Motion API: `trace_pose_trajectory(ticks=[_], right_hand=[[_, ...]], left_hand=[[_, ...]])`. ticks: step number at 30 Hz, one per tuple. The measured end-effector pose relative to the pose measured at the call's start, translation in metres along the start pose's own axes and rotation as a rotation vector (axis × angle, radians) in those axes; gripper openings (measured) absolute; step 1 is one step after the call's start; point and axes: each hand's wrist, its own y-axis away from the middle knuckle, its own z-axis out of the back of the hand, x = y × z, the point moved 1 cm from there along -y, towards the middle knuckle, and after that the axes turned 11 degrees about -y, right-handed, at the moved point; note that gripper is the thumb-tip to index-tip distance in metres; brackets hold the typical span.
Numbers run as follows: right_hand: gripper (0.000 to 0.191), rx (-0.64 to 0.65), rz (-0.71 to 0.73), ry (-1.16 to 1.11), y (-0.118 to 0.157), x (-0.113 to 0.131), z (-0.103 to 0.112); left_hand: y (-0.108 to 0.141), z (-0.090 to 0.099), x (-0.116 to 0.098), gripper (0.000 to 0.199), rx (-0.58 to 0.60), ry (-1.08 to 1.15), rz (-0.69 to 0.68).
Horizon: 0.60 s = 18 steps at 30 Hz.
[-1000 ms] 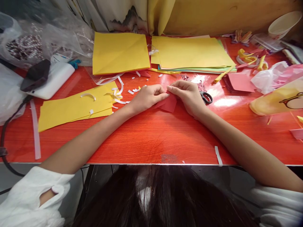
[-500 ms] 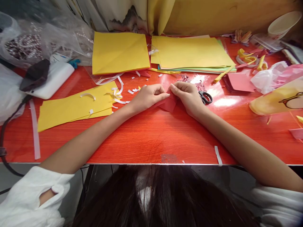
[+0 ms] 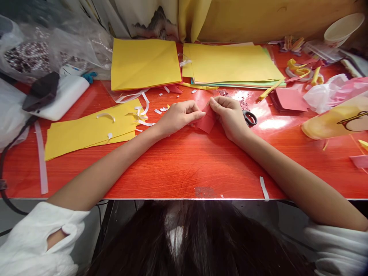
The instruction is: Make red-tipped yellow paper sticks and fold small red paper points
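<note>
A small folded piece of red paper (image 3: pixel 206 122) is held up between my hands, just above the red table (image 3: pixel 172 168). My left hand (image 3: pixel 181 115) pinches its left side with thumb and forefinger. At its upper right, my right hand (image 3: pixel 229 115) is closed on the paper's edge in another pinch. Part of the paper is hidden behind the fingers. Black-handled scissors (image 3: pixel 250 118) lie just right of my right hand, their blades out of sight. White paper scraps (image 3: pixel 158 111) are scattered left of my left hand.
Yellow paper strips (image 3: pixel 86 132) lie at the left, yellow sheets (image 3: pixel 143 63) and a second paper stack (image 3: pixel 230 63) at the back. A stack of red paper squares (image 3: pixel 291 99) and a drink cup (image 3: pixel 330 122) are on the right. A white device (image 3: pixel 64 96) stands left.
My right hand has shifted slightly to the right. The red paper has turned a little between my fingers, its lower corner now higher. My left hand has barely moved.
</note>
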Motion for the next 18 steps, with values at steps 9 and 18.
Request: trace_pose_trajectory(ticks=[9,18], right_hand=[[0.035,-0.055,0.007,-0.036,0.001,0.004,-0.004],[0.032,-0.112,-0.043,-0.147,-0.004,0.000,-0.005]], left_hand=[[0.003,0.001,-0.004,0.021,-0.050,0.057,-0.005],[0.010,0.009,-0.013,0.024,-0.207,0.102,-0.039]])
